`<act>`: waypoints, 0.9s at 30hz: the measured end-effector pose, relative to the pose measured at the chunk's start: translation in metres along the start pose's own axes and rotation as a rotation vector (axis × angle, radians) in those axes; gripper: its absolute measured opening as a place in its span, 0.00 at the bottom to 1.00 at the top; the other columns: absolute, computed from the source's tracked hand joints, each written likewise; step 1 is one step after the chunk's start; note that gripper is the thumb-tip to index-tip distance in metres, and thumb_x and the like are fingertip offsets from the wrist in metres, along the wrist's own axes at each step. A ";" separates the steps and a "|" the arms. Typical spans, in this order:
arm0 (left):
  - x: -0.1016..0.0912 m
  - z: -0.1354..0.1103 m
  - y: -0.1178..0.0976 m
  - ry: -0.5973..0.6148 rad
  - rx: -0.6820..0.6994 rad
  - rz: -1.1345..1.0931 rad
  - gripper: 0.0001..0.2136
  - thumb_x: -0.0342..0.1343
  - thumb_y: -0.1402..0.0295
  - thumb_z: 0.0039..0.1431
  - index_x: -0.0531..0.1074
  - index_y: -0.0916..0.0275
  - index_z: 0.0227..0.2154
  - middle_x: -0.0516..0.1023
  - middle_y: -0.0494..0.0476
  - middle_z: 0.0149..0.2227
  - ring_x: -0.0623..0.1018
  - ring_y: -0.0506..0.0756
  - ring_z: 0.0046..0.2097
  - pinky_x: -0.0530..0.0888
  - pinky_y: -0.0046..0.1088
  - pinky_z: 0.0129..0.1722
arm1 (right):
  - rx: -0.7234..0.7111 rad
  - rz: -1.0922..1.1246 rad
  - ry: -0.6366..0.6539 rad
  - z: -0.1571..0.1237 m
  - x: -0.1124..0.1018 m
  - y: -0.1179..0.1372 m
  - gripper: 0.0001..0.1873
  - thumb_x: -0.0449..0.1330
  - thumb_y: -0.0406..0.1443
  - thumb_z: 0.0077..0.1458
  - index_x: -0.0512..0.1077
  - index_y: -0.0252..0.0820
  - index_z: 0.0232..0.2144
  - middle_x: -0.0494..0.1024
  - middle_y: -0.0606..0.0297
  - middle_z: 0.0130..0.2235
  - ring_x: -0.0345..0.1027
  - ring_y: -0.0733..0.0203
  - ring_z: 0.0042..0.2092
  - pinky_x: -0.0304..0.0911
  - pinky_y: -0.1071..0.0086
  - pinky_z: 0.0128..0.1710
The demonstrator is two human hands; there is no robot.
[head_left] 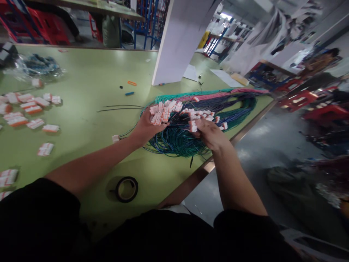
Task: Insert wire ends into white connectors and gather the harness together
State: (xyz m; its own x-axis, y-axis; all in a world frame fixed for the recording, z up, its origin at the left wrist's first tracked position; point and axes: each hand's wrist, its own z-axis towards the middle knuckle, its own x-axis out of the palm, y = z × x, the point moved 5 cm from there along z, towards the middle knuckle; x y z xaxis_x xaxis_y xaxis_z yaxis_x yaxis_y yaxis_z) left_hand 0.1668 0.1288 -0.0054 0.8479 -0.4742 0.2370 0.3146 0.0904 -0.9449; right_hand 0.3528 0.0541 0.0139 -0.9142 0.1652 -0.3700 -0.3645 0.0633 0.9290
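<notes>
My left hand (147, 123) is closed round a bunch of wires that end in white and orange connectors (160, 113). To its right, my right hand (209, 134) has its fingers closed on a white wired connector (193, 126). More white connectors (203, 113) lie just beyond the right fingers. Beneath both hands a large coil of green, blue and dark wires (180, 140) rests on the green table, with pink wires (218, 94) running to the far right. One loose connector (115, 138) on thin wires lies beside my left wrist.
A roll of black tape (127, 189) lies on the table (89, 72) near me. Several white and orange connectors (32, 109) are scattered at left, by a plastic bag (40, 65). A white pillar (177, 40) rises behind the wires. The table edge (191, 182) runs along the right.
</notes>
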 end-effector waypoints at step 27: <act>0.003 -0.004 -0.007 0.020 0.132 0.130 0.24 0.62 0.74 0.36 0.65 0.62 0.41 0.76 0.57 0.42 0.74 0.59 0.48 0.71 0.36 0.50 | -0.283 -0.085 0.056 0.009 0.008 0.041 0.23 0.50 0.56 0.51 0.68 0.43 0.26 0.63 0.68 0.24 0.53 0.68 0.24 0.51 0.70 0.23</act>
State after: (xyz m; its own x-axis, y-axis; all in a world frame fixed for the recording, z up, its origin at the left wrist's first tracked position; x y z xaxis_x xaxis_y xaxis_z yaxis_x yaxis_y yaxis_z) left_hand 0.1657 0.1234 0.0016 0.8767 -0.4686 0.1086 0.2569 0.2654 -0.9293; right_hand 0.3321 0.0671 0.0496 -0.8837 0.1158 -0.4536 -0.4681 -0.2039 0.8598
